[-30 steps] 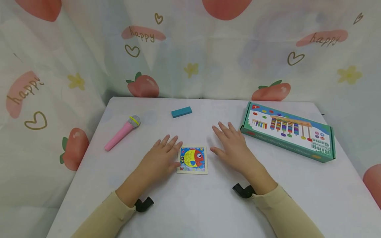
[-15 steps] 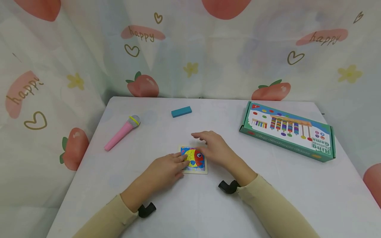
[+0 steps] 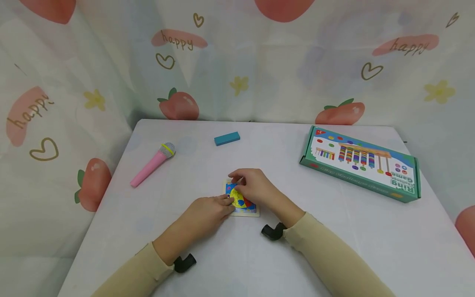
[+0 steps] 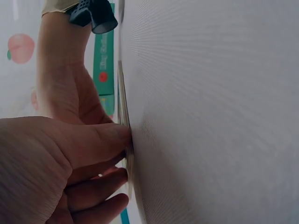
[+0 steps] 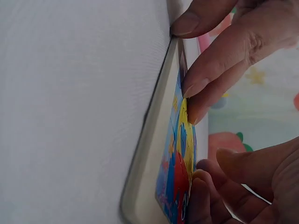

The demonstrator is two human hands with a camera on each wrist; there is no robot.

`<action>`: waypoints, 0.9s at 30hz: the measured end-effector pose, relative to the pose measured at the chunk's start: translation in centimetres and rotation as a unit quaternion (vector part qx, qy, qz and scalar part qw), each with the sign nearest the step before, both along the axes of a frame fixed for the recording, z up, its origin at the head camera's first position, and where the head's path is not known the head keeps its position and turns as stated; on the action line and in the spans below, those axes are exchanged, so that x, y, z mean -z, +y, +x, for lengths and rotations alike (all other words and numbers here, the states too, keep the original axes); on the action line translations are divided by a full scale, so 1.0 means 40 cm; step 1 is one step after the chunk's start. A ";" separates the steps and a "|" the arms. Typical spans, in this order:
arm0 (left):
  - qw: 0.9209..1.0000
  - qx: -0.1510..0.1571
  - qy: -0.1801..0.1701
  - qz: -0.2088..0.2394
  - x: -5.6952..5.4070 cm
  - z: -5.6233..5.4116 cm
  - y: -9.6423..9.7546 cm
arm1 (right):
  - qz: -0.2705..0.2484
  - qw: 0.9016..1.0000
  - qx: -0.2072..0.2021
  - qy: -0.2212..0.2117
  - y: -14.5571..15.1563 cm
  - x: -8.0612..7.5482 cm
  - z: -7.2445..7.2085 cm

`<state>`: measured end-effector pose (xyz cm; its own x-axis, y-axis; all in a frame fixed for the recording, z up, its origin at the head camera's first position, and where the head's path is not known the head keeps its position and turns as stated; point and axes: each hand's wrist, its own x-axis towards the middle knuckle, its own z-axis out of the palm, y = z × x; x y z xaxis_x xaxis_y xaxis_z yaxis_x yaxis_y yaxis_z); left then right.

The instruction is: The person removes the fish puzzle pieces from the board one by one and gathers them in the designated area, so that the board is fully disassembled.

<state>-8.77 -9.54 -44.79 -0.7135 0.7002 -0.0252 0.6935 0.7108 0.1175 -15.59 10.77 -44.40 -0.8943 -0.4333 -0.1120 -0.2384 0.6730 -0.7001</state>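
Note:
A small square fish jigsaw puzzle [image 3: 245,212] in a pale wooden frame lies flat on the table, partly covered by both hands. From its left side, my left hand [image 3: 208,212] reaches over it. Two of that hand's fingertips [image 5: 196,88] press on the printed face, and the thumb [image 4: 114,137] touches the frame's edge. My right hand [image 3: 256,187] bends over the upper right part with curled fingers. Its fingertips are right at the picture in the right wrist view, near the red fish head [image 5: 180,177]; I cannot tell whether they pinch a piece.
Behind the hands lies a blue rectangular block [image 3: 227,139]. A pink toy microphone [image 3: 152,165] is at the left, and a green ring game box [image 3: 360,163] at the right. A patterned curtain [image 3: 274,74] hangs along the table's back edge [image 3: 208,121].
The right hand has moved left from beside the puzzle to over it, its spread fingers now curled. The left hand has shifted slightly right, bringing its fingertips onto the picture.

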 end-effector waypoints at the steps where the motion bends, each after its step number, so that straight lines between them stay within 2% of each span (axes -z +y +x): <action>1: 1.000 -0.001 0.000 -0.002 -0.001 0.000 0.001 | 0.000 1.000 0.003 -0.002 -0.002 0.000 0.001; 6: 1.000 0.000 0.005 -0.015 -0.006 0.004 0.003 | 0.013 1.000 0.014 -0.007 -0.011 0.002 0.003; 12: 1.000 -0.002 0.005 -0.011 -0.002 0.005 0.004 | 0.031 0.999 0.015 0.004 -0.020 -0.003 0.005; 20: 1.000 0.001 0.015 -0.008 -0.001 0.005 0.006 | 0.081 0.996 -0.006 0.024 -0.034 -0.003 0.008; 27: 1.000 0.005 0.028 -0.002 0.004 0.008 0.005 | 0.084 0.996 -0.006 0.022 -0.041 0.001 0.012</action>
